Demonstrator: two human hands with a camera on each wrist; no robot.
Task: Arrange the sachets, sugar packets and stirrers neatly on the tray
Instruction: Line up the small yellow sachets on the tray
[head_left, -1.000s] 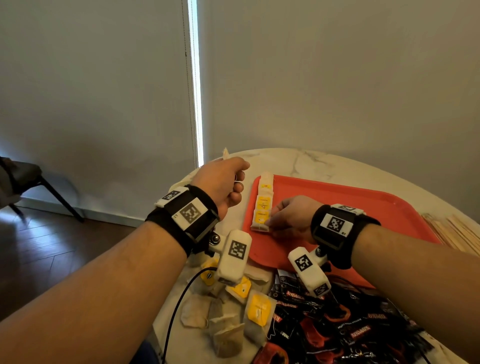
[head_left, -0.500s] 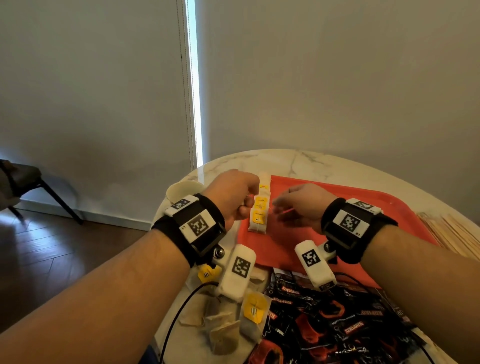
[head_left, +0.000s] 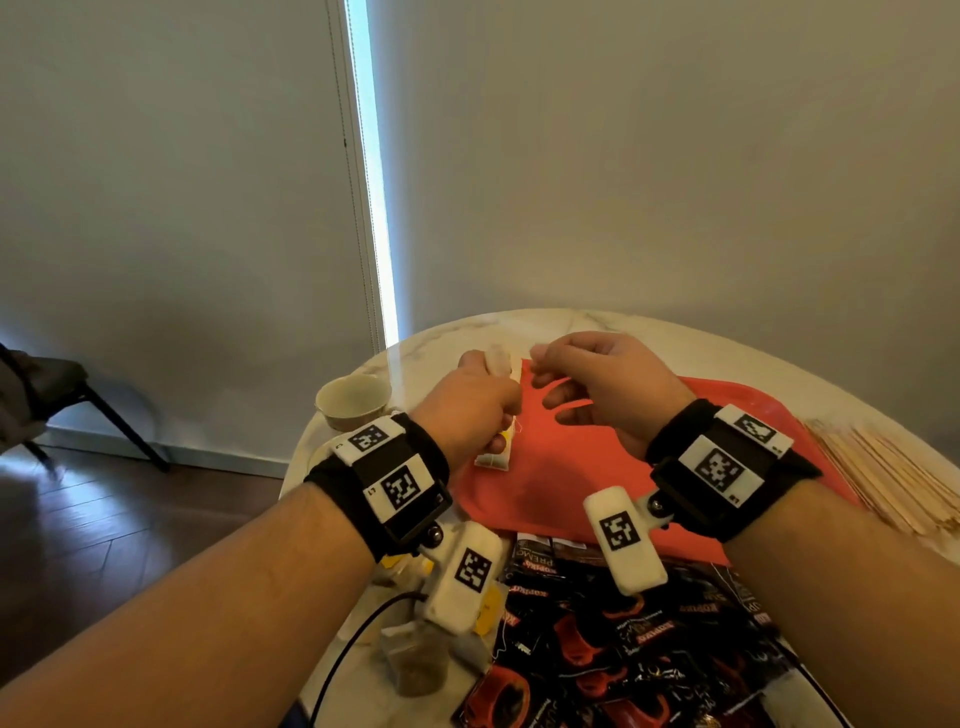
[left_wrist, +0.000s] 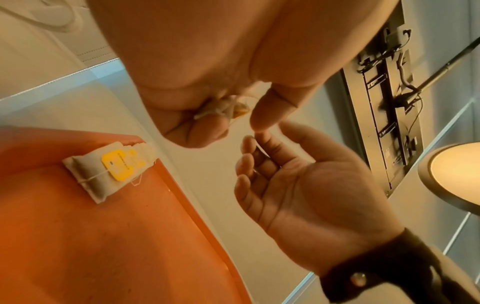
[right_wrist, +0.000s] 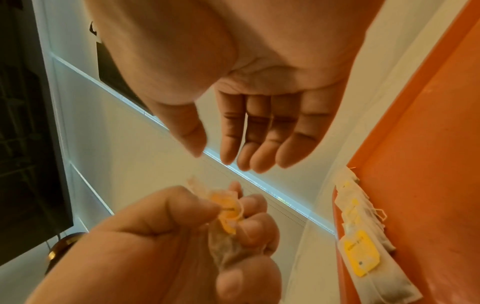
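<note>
My left hand (head_left: 493, 400) hovers over the left edge of the red tray (head_left: 571, 488) and grips a bunch of tea bag sachets (head_left: 500, 361); their yellow tags show in its fist (right_wrist: 227, 211). My right hand (head_left: 545, 374) hangs just right of it, fingers (right_wrist: 246, 148) relaxed and empty, its fingertips close to the left thumb (left_wrist: 270, 111). A row of tea bag sachets with yellow tags (right_wrist: 363, 248) lies along the tray's left edge, below both hands, also visible as the sachet row (left_wrist: 111, 170).
Black and red coffee sachets (head_left: 623, 649) are heaped on the marble table in front of the tray. Loose tea bags (head_left: 415, 665) lie at the near left. Wooden stirrers (head_left: 883, 478) are piled right of the tray. A pale bowl (head_left: 353, 400) stands left of it.
My right hand left the sachet row on the tray, rose and opened beside the left hand. My left hand moved right over the tray's edge, still holding its sachets.
</note>
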